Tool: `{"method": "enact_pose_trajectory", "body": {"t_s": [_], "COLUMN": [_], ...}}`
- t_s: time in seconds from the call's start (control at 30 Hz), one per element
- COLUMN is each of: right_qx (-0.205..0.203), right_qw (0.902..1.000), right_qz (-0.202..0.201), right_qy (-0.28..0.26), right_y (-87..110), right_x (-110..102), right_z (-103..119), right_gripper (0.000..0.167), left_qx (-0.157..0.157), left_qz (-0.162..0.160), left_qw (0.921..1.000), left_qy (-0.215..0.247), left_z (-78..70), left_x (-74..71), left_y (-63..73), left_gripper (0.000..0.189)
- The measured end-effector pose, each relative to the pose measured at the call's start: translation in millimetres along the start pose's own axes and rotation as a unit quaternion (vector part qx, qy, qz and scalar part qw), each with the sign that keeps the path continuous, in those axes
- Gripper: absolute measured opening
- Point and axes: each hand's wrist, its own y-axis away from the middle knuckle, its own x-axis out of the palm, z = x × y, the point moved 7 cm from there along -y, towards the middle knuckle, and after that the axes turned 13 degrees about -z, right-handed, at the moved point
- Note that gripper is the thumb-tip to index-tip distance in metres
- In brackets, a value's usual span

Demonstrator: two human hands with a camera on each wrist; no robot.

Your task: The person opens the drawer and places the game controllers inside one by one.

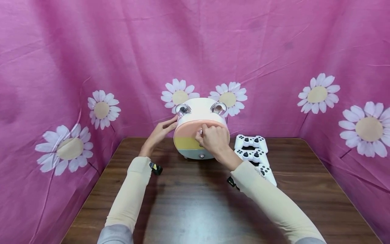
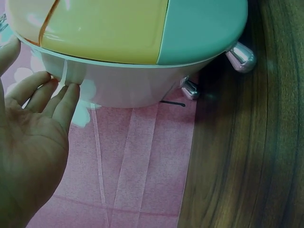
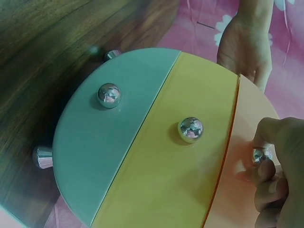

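Note:
An oval-fronted white drawer box stands at the back of the table, with a peach drawer on top, a yellow drawer in the middle and a teal drawer at the bottom. My right hand pinches the silver knob of the peach drawer between thumb and curled fingers. All three drawer fronts look flush. With its fingers fairly straight, my left hand touches the box's white side with the fingertips. Two silver-rimmed round pieces sit on top of the box.
Several white game controllers lie in a row right of the box, beside my right forearm. Behind the wooden table hangs a pink cloth with daisies. Short silver feet hold the box off the tabletop.

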Motion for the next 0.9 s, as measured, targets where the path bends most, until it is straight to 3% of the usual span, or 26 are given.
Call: {"method": "enact_pose_trajectory", "body": {"t_s": [0.23,0.5,0.9], "right_qx": [-0.002,-0.009,-0.018], "right_qw": [0.9999,0.9997,0.9981], "right_qz": [-0.013,-0.024,-0.058], "right_qy": [0.007,0.0,-0.012], "right_y": [3.2,12.9,26.3], "right_x": [-6,-21,-43], "right_z": [3,11,21], "right_gripper": [0.029,0.028,0.025], "left_qx": [-0.019,-0.03,-0.027], "left_qz": [0.009,0.016,0.013], "left_qw": [0.9998,0.9994,0.9996], "left_qy": [0.004,-0.002,0.002], "left_z": [-1.1,-26.0,-26.9], "left_x": [1.1,-0.1,-0.5], "left_y": [0.1,16.6,16.7], "left_gripper": [0.056,0.057,0.057]}}
